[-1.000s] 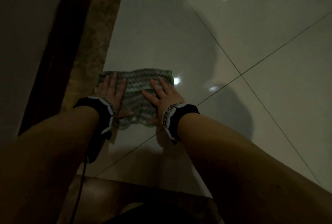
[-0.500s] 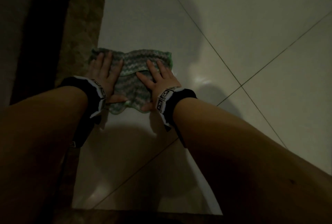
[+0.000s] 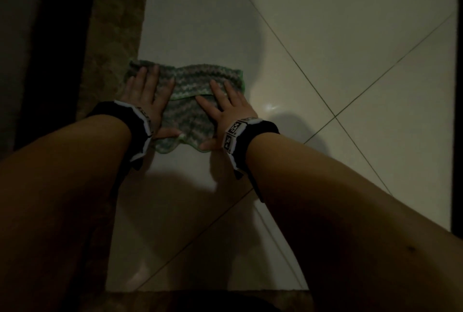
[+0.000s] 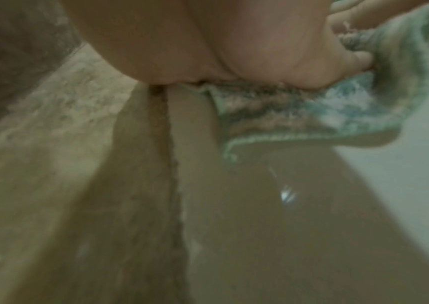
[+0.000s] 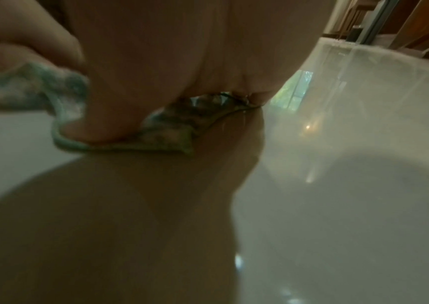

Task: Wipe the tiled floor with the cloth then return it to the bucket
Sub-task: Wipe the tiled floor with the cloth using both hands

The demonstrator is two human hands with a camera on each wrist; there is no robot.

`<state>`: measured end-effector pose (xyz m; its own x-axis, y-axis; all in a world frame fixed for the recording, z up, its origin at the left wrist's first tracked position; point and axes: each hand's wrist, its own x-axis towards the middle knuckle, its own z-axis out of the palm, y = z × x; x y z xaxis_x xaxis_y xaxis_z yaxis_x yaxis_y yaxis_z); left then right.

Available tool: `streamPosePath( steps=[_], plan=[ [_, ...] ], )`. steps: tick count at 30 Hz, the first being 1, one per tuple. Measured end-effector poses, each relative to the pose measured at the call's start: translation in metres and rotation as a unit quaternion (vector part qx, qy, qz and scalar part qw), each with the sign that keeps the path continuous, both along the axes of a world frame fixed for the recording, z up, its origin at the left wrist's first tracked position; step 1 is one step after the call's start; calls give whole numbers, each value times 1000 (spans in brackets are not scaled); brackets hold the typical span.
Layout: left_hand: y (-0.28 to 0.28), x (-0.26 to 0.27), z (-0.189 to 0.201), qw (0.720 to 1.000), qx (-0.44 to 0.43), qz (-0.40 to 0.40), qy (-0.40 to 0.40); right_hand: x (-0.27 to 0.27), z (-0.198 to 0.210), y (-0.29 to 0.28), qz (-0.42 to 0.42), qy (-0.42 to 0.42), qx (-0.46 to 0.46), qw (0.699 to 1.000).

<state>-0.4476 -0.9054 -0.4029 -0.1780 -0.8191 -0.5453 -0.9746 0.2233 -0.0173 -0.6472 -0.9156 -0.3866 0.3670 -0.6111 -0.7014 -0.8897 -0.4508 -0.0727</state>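
A green and grey zigzag-patterned cloth (image 3: 186, 109) lies flat on the glossy white tiled floor (image 3: 325, 43). My left hand (image 3: 146, 97) presses on the cloth's left part with straight, spread fingers. On its right part my right hand (image 3: 226, 109) presses the same way, palm down. In the left wrist view the palm (image 4: 234, 45) sits on the bunched cloth (image 4: 325, 111) beside a grout line. The right wrist view has the heel of the hand on the cloth's green edge (image 5: 161, 133). No bucket is in view.
A speckled brown stone strip (image 3: 112, 43) runs along the left of the tiles, with a dark band (image 3: 57, 48) beyond it. Dark grout lines (image 3: 333, 116) cross at the right. Wooden furniture legs (image 5: 390, 24) show far off in the right wrist view.
Both hands have slid the cloth forward along the floor, away from me and slightly left toward the stone strip. Fingers stay flat on it throughout.
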Motion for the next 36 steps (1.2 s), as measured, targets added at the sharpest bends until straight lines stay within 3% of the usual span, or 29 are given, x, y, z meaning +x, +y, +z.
streamPosePath(
  steps=[3,13,20,28,36],
  plan=[
    [3,-2,-3,999,-23,7,30,-8,-1,9,-7,-8,-21,1000],
    [22,-70,2,997,37,23,-59,-47,0,4,-9,29,-8,1000],
    [18,-122,-4,998,30,38,-38,-94,0,6,-29,7,-31,999],
    [11,-169,-7,999,14,-1,-45,-147,1,1,-26,23,-29,999],
    [24,-175,0,999,13,-25,-30,-150,5,18,-36,30,-34,998]
  ],
)
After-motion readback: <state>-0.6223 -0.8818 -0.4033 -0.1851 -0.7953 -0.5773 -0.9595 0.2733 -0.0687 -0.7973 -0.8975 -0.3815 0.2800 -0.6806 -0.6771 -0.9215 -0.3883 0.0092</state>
